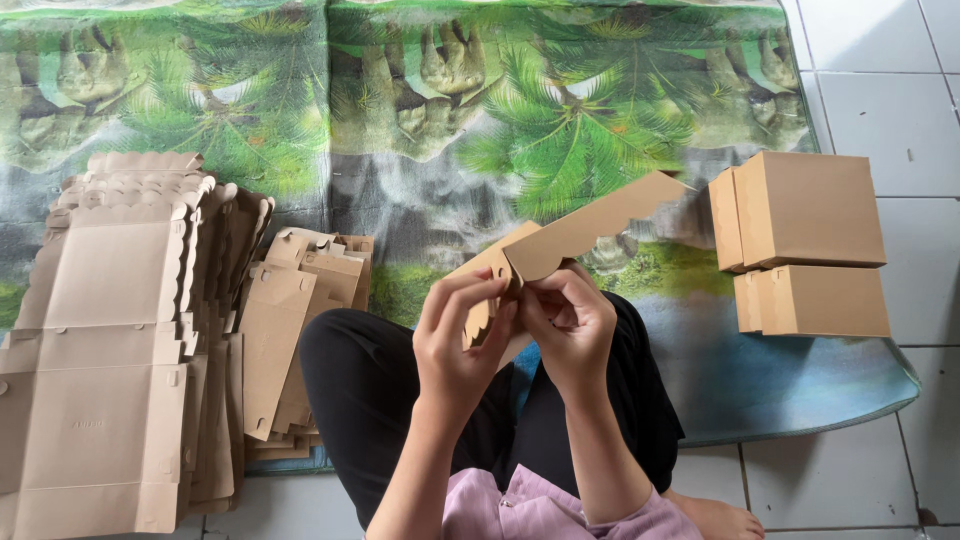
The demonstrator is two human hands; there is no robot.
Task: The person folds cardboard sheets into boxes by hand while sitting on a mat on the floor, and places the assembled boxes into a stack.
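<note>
- Cardboard piece (580, 228) sits between your hands, raised above your lap; it is brown, thin and stiff, with a scalloped edge along its long flap.
- Your left hand (462, 335) pinches its lower corner with the fingers closed on it.
- Your right hand (570, 325) grips the fold just beside the left, fingers curled shut on the card.
- Two finished boxes (808, 245), plain brown with square corners, stand stacked on the mat (560, 120) to your right, so a small share looks done.
- A tall stack of flat sheets (110, 340) and a smaller pile of cut pieces (300, 330) lie to your left, still unfolded, so most remains.
- The mat shows printed green palm leaves and lies on pale floor tiles (890, 100).
</note>
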